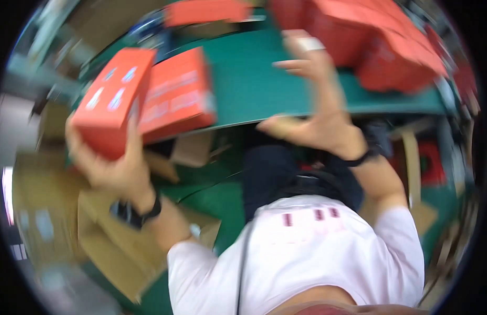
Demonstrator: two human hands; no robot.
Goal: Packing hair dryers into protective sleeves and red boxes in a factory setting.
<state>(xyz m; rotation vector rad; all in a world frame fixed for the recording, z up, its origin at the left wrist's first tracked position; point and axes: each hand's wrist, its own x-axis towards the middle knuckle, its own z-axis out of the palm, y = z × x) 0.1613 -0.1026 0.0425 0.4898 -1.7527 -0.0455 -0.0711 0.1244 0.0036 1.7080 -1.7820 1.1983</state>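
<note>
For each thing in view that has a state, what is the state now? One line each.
left hand: closed around a red box, holding it up.
red box: closed, tilted, held off the table.
second red box: closed, beside the held one.
right hand: open, fingers spread, empty.
stack of red boxes: closed, on the green table.

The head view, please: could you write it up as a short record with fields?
left hand: left hand grips a red box from below
second box: another red box lies against it on the green table
right hand: right hand open, fingers spread above the table, holding nothing
far right: stack of red boxes
below the table: brown cardboard
sharpness: blurred
</note>
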